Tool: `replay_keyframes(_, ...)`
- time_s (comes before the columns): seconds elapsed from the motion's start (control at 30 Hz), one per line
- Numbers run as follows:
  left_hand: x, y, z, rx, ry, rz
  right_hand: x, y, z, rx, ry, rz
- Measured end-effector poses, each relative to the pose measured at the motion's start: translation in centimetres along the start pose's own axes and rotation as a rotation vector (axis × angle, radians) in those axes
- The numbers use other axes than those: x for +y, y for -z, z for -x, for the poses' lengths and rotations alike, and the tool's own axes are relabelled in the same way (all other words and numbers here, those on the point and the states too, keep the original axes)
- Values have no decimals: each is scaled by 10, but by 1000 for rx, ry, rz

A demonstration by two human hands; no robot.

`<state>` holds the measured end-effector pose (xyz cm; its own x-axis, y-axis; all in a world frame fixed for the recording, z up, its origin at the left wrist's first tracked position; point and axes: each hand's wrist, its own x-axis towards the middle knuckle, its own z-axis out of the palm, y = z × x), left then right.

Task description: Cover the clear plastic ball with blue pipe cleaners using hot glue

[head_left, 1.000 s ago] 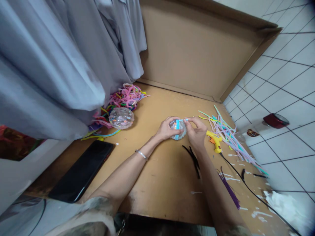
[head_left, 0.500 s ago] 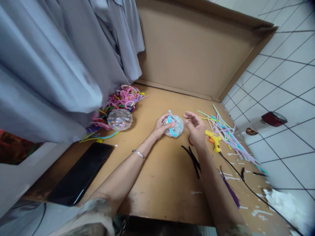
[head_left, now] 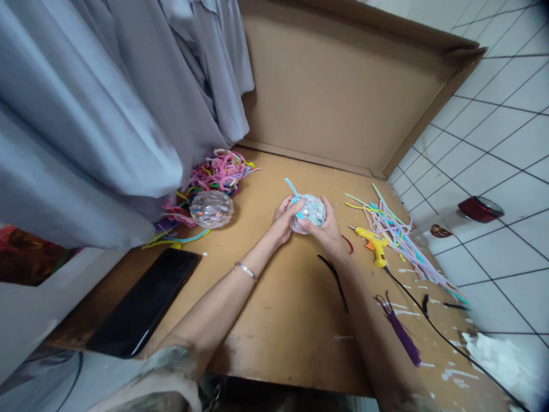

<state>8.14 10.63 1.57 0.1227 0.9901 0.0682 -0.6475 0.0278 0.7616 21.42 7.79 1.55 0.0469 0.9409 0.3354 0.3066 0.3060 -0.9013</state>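
A clear, faceted round ball is held between both hands above the middle of the table. A light blue pipe cleaner lies along its left side, one end sticking up past the fingers. My left hand is closed round the left side, thumb over the top. On the right side, my right hand grips the ball with its thumb in front. Beneath the right wrist lies a black pipe cleaner, partly hidden by the forearm. A dark red piece shows just right of the right hand.
A second clear ball rests by a heap of colourful pipe cleaners. A black phone lies at left. At right are a yellow glue gun with its cord, pastel pipe cleaners, a purple tassel and white tissue.
My right hand has moved left and closed on the ball, where it was apart with fingers spread. The ball has turned, and the blue pipe cleaner's end now stands out farther.
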Motion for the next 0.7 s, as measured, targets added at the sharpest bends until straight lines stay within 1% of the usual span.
replay_keyframes(0.07,-1,0,0,-8,1,-19,-3,-3,1,48,-61,-22)
replay_keyframes(0.13,-2,2,-2,-17,0,-26,-8,-4,1,68,-95,-47)
replay_keyframes(0.2,-3,4,-4,-18,7,-5,-12,-2,1,49,-116,-93)
replay_keyframes(0.27,-3,6,-7,-7,30,42,-15,1,0,-17,-139,-190)
replay_keyframes(0.37,1,8,-12,-8,106,130,-17,5,1,-113,-165,-364)
replay_keyframes(0.43,5,11,-14,-21,196,174,-18,6,1,-120,-177,-438)
replay_keyframes(0.53,10,15,-15,-28,317,196,-15,8,0,-114,-212,-479)
replay_keyframes(0.7,14,21,-16,-74,366,158,-7,12,-5,-130,-307,-493)
